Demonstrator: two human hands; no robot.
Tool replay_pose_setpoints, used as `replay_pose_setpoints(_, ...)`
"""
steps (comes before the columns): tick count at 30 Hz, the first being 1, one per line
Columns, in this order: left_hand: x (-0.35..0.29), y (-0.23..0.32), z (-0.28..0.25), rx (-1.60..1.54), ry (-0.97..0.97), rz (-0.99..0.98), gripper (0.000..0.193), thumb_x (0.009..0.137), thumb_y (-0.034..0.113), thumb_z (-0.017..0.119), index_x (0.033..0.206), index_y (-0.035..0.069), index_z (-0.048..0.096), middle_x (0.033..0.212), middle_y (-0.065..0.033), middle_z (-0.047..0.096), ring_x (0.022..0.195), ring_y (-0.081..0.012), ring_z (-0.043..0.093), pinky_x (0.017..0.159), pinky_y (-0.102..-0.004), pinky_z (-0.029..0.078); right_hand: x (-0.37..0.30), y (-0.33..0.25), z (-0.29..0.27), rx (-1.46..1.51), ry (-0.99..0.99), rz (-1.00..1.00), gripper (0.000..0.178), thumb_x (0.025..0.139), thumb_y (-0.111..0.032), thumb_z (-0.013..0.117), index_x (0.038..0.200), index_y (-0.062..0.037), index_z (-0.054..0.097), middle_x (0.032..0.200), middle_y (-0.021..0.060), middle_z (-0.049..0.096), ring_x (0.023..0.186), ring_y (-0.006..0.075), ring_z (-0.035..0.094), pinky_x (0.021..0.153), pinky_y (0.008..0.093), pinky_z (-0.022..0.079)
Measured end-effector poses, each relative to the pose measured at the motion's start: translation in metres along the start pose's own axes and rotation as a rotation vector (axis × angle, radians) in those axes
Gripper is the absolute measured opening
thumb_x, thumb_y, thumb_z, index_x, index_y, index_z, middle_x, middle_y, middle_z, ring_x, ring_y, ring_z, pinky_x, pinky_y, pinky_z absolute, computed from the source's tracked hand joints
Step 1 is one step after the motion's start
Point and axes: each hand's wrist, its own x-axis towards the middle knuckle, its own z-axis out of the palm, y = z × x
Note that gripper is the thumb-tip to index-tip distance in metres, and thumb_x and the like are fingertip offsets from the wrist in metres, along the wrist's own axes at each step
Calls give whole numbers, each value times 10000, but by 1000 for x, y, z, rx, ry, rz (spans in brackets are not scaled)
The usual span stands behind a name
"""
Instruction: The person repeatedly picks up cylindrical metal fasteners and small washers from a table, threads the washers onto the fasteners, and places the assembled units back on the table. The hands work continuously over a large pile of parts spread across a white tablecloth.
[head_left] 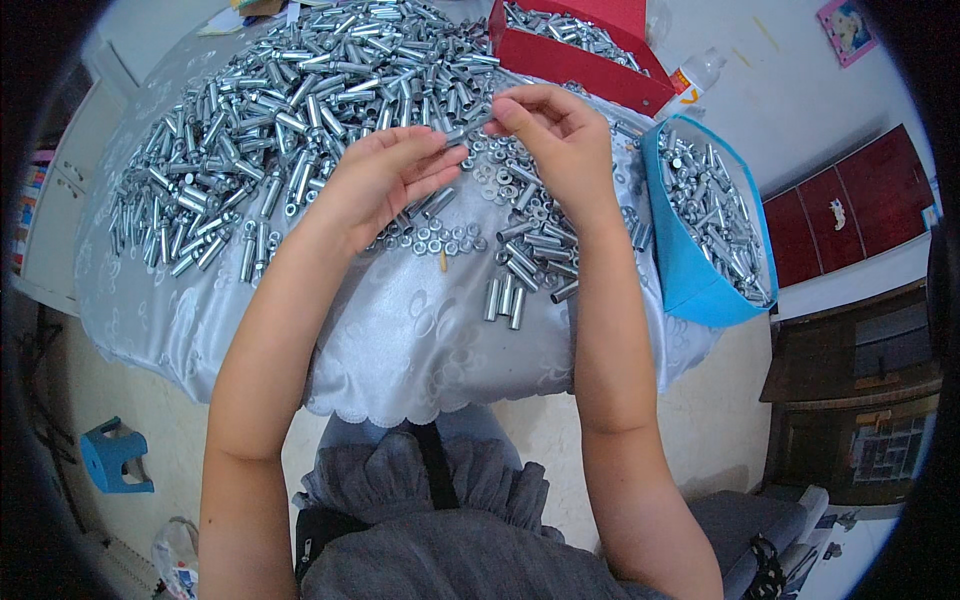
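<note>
Above the table, both hands meet at a slim metal anchor bolt (pixel 458 134). My left hand (pixel 388 178) pinches one end between thumb and fingers, its other fingers loosely curled. The thumb and forefinger of my right hand (pixel 560 140) close on the other end; its tip is partly hidden by the fingers. Below the hands lie loose nuts (pixel 432 240) and flat washers (pixel 497 182). Short metal sleeves (pixel 505 302) are grouped nearer the table's front, left of my right forearm. A large heap of silvery anchor bolts (pixel 330 85) spreads behind and left of my left hand.
A red box (pixel 580 65) of metal pieces stands at the back, beside a clear plastic bottle (pixel 698 72). On the right, a blue fabric bin (pixel 690 270) holds more bolts. A pale patterned tablecloth (pixel 390 340) covers the table. A blue stool (pixel 115 455) stands on the floor at left.
</note>
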Motion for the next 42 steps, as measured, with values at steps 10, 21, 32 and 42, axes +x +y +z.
replay_pose_setpoints(10, -5, -7, 14, 266, 11, 64, 238, 804, 131, 632, 976, 31, 502, 918, -75, 612, 859, -150, 605, 766, -256, 494, 1, -1, -3, -128, -4, 61, 209, 839, -142, 582, 959, 22, 630, 846, 77, 633, 746, 125, 601, 684, 231, 474)
replay_pose_setpoints(21, -3, -14, 15, 415, -36, 383, 396, 832, 135, 595, 1195, 40, 469, 931, -53, 620, 874, -81, 555, 776, -220, 442, -4, 3, 8, -178, -83, -105, 224, 846, -200, 546, 873, -10, 662, 915, 101, 638, 870, 181, 582, 783, 261, 425)
replay_pose_setpoints(32, -2, 1, 5, 238, 135, 133, 359, 835, 158, 596, 1168, 51, 516, 846, -9, 589, 717, -66, 543, 698, -206, 485, -12, 12, -28, -1276, -256, -1, 142, 674, -215, 677, 775, -117, 695, 879, 83, 618, 879, 273, 538, 828, 361, 403)
replay_pose_setpoints(42, 2, -1, -2, 116, 159, 64, 287, 836, 180, 597, 1089, 59, 535, 838, 9, 575, 737, -68, 548, 725, -237, 493, -11, 10, -25, -1286, -283, 5, 135, 699, -175, 654, 807, -95, 664, 879, 105, 618, 896, 282, 537, 830, 364, 398)
